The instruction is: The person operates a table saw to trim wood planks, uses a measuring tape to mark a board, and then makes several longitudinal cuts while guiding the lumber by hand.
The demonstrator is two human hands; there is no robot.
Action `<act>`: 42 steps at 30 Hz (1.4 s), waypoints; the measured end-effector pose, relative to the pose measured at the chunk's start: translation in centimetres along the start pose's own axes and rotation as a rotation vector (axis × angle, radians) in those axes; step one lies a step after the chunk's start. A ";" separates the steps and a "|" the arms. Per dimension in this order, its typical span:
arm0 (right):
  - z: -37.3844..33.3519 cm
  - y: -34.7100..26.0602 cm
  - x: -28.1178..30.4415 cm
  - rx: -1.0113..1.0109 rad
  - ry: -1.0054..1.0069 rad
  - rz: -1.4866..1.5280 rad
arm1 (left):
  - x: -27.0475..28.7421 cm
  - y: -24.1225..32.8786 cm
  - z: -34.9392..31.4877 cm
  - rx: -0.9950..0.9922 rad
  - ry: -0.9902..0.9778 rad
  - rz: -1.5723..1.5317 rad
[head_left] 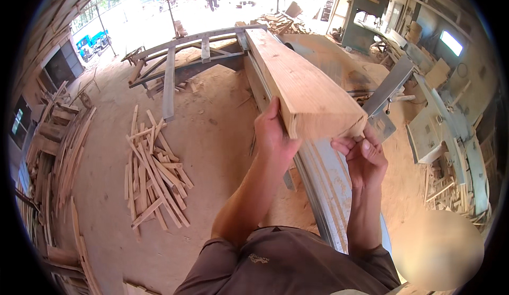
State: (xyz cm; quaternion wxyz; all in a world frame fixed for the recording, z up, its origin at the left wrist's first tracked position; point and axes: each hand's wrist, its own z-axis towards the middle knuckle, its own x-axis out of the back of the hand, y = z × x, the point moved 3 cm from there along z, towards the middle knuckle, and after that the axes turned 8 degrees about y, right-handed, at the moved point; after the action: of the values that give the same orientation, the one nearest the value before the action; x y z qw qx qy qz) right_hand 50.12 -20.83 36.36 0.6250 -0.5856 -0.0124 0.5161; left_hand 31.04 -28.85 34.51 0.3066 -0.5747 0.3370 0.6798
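A long, thick wooden plank (302, 77) of pale wood stretches away from me along the metal table of a saw (331, 189). Its near end is raised above the table and faces me. Around the left edge of that end is my left hand (277, 130), thumb up along the side and fingers hidden beneath. My right hand (365, 154) grips the lower right corner, with fingers curled at the underside. Thin separate edges show at both sides of the end, but I cannot tell whether several boards lie together.
A metal frame (169, 77) juts left from the table's far end. Loose wood strips (156, 173) lie piled on the dusty floor at left, with more timber (58, 157) along the left wall. A grey metal arm (389, 85) and green machine (363, 16) stand at right. A blurred round shape (439, 250) fills the lower right.
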 end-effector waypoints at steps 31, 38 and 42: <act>-14.2 16.4 14.3 -0.666 0.617 -0.046 | 23.5 -2.8 -8.5 0.397 0.543 0.445; -22.3 12.2 19.7 -0.343 0.766 -1.328 | 28.9 -3.9 -8.6 0.532 0.739 0.424; -28.7 7.0 21.6 -0.237 1.055 -1.773 | 29.1 -6.0 -8.1 0.566 0.816 0.448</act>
State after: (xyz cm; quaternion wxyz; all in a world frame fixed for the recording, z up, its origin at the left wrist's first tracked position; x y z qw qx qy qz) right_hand 73.58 -28.72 9.37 0.6447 -0.5754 -0.2144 -0.4553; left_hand 36.15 -31.04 4.19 0.1413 -0.6009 0.7128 0.3331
